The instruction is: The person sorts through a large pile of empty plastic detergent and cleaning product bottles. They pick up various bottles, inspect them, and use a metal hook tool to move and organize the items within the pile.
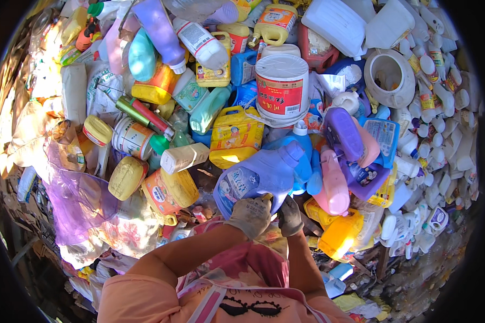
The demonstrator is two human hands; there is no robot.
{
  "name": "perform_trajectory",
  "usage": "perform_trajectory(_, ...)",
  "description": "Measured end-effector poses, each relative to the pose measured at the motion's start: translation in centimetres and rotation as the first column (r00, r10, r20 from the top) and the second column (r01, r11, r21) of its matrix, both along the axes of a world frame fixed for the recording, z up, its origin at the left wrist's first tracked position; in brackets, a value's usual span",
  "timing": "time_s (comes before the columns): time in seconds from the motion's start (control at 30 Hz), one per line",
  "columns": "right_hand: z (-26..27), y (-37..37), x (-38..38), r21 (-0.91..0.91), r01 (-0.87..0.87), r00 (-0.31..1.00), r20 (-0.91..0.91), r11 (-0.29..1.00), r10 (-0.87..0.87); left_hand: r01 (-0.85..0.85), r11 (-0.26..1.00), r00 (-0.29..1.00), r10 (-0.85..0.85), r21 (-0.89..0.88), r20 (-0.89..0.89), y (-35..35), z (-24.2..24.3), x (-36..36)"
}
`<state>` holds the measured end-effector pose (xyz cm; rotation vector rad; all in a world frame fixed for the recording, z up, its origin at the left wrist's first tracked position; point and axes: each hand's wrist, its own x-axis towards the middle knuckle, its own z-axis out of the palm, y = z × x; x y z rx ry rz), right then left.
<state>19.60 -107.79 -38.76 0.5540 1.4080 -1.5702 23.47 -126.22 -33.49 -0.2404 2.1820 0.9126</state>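
Note:
A lavender-blue plastic detergent bottle (252, 173) lies tilted in front of my body, its capped neck towards the upper right and its label facing up. My left hand (250, 216), in a soiled work glove that bears printing, grips the bottle's near side. A small yellowish-brown thing (268, 196) shows at its fingertips; I cannot tell what it is. At the near right edge of the same bottle, by its handle, my right hand (290, 218) in a darkened glove has its fingers bent against the plastic. Part of those fingers is hidden.
Plastic containers are heaped all round. Beyond the bottle sit a yellow jug (236, 137) and a white lidded bucket (283, 89). Pink (333, 181) and purple bottles (343, 133) lie to the right, near many white bottles (428, 161). Purple mesh (81, 202) spreads at left.

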Motion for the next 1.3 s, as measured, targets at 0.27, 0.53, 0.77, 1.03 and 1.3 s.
perform_trajectory(0.27, 6.5, 0.3, 0.6, 0.435, 0.045, 0.794, -0.561, 0.899, 0.232, -0.875, 0.284, 0.469, 0.303, 0.391, 0.83, 0.4, -2.6, 4.9)
perform_trajectory(0.53, 20.7, -3.2, 0.6, 0.532, -0.294, 0.144, -0.796, 0.794, 0.587, -0.602, 0.331, 0.798, 0.293, 0.727, 0.527, 0.2, 7.7, 3.7)
perform_trajectory(0.77, 22.8, 2.0, 2.2, 0.519, -0.407, 0.225, -0.741, 0.752, 0.633, -0.695, 0.359, 0.713, 0.238, 0.623, 0.659, 0.9, 14.7, 5.1)
perform_trajectory(1.03, 23.2, 11.1, 5.0, 0.358, -0.113, 0.446, -0.815, 0.927, 0.37, 0.447, 0.652, 0.806, 0.004, 0.613, -0.592, 2.3, 24.9, 3.3)
perform_trajectory(1.3, 27.3, 22.1, -5.2, -0.021, 0.625, 0.277, -0.928, 0.781, -0.247, -0.37, 0.499, 0.929, 0.211, 0.784, 0.304, -3.1, 28.8, 3.0)
